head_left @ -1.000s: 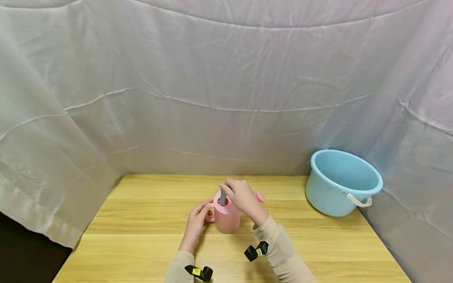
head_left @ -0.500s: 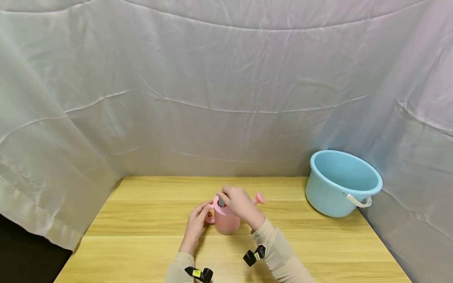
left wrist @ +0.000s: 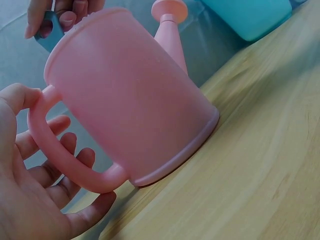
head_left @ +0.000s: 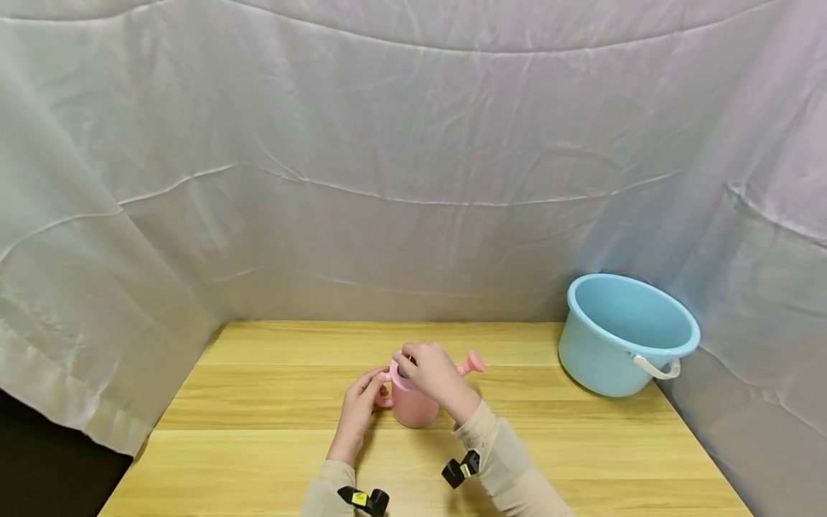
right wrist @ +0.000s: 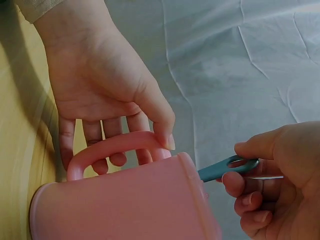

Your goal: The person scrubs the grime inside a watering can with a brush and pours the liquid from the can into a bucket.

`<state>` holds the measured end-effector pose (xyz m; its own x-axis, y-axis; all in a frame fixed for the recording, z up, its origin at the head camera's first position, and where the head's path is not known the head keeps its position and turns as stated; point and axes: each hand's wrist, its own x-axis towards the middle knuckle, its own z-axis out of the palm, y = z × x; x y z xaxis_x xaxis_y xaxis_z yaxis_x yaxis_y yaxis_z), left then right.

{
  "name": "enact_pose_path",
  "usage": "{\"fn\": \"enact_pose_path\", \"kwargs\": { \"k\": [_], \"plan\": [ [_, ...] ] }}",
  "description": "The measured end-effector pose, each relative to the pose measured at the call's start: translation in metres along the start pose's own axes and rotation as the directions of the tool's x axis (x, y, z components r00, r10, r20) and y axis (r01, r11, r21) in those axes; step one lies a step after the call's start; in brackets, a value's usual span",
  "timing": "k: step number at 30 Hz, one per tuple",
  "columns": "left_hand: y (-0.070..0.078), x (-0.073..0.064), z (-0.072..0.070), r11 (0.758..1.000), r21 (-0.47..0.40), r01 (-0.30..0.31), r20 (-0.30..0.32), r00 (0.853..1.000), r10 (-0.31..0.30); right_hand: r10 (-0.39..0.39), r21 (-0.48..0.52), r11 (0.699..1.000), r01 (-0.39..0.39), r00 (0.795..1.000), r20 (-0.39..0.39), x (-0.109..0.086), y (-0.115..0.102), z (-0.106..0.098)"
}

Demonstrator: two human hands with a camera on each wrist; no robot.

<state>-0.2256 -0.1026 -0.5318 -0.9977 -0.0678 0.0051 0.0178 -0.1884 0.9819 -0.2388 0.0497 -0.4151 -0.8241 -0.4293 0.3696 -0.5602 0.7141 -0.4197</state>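
In my head view, 1 pink watering can (head_left: 415, 408) stands upright at lower centre on the wood-grain tabletop (head_left: 258, 402). Its body is smooth and slightly tapered; the spout (left wrist: 171, 47) ends in a round head. I see the left hand (head_left: 357, 408) curled loosely around the looped handle (left wrist: 75, 167), thumb at its upper end. The right hand (head_left: 436, 372) pinches 1 blue-grey tool (right wrist: 214, 171) with an oval hole, its lower part hidden inside the can. At right sits 1 smooth light-blue bucket (head_left: 591, 359) near creased grey fabric (head_left: 388, 143).

This looks like a staged booth: pale drapes (head_left: 413, 129) flank and back a wood-grain table (head_left: 245, 459).
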Motion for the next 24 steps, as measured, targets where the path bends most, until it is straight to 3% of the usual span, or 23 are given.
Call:
{"fn": "enact_pose_path", "kwargs": {
  "k": [6,15,20,24],
  "plan": [
    [0.000,0.001,-0.001,1.000,0.012,0.006,0.005,1.000,-0.006,0.008,0.036,0.999,-0.007,1.000,-0.022,0.001,0.000,0.004],
    [0.000,0.000,-0.001,1.000,0.007,-0.003,0.002,1.000,0.003,0.120,0.169,0.980,-0.107,0.990,-0.069,0.003,-0.002,-0.002],
    [-0.001,0.000,-0.001,1.000,0.013,-0.006,0.006,1.000,0.006,0.138,0.242,0.965,-0.100,0.980,-0.145,0.003,-0.006,-0.011],
    [-0.001,0.000,-0.001,1.000,0.013,-0.006,0.006,1.000,0.006,0.140,0.237,0.967,-0.097,0.975,-0.171,0.001,-0.007,-0.012]
  ]
}}
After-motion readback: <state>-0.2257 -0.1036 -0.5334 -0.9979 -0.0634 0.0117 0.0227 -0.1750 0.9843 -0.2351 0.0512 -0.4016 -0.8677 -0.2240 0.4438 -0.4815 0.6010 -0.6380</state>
